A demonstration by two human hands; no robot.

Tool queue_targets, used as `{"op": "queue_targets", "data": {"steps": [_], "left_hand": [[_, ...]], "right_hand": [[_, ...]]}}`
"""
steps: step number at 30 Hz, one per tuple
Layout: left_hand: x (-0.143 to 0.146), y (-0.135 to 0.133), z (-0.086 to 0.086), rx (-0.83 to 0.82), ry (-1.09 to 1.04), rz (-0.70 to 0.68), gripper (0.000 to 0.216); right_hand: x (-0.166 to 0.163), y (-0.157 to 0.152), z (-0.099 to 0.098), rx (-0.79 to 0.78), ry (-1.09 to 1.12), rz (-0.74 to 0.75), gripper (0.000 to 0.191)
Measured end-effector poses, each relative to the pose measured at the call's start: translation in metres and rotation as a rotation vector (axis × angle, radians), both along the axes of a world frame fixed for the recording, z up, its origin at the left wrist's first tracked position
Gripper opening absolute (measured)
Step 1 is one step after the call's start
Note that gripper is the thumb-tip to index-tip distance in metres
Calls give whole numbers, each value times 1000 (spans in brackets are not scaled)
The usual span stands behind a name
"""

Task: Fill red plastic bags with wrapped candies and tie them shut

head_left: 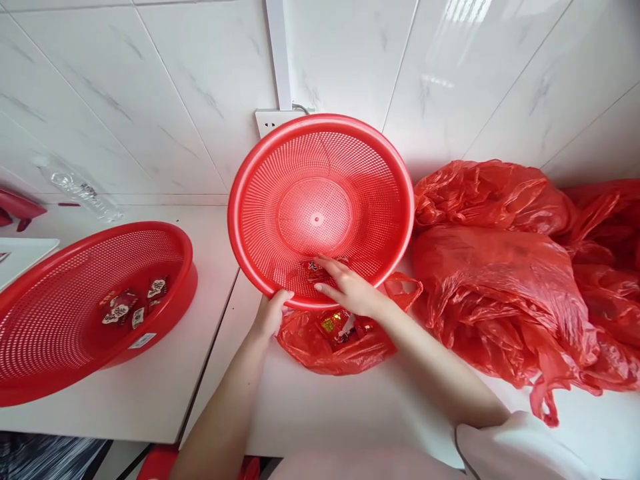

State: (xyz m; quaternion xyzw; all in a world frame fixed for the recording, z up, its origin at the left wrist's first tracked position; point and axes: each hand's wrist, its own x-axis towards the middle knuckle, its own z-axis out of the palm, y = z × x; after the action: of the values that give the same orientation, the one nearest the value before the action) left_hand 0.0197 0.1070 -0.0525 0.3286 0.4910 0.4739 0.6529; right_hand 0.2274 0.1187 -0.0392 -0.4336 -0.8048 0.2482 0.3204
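Note:
A red perforated plastic basket (280,173) stands tipped on its edge against the tiled wall, its inside facing me. My left hand (271,315) is closed on its lower rim. My right hand (349,287) reaches over the rim into the basket, fingers stretched out and touching a small red wrapped candy (315,269) at the bottom. Just below the rim lies a small open red plastic bag (320,343) with packets inside.
A second red basket (60,347) with several small wrapped candies (131,303) sits at the left. Large crumpled red plastic bags (520,280) fill the right side. A clear plastic bottle (80,190) lies by the wall. A wall socket (270,120) is behind the tipped basket.

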Motion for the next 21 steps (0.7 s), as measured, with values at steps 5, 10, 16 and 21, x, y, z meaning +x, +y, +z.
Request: {"op": "queue_targets", "data": {"steps": [5, 10, 16, 21], "left_hand": [[8, -5, -5, 25, 92, -54, 21], [7, -5, -5, 18, 74, -79, 17], [1, -1, -3, -18, 26, -5, 23], [-3, 2, -2, 38, -6, 32, 29]], "right_hand": [[-5, 5, -18, -11, 6, 23, 47], [3, 17, -25, -326, 486, -140, 30], [8, 22, -14, -730, 1223, -160, 27], [11, 16, -1, -727, 1219, -150, 39]]}}
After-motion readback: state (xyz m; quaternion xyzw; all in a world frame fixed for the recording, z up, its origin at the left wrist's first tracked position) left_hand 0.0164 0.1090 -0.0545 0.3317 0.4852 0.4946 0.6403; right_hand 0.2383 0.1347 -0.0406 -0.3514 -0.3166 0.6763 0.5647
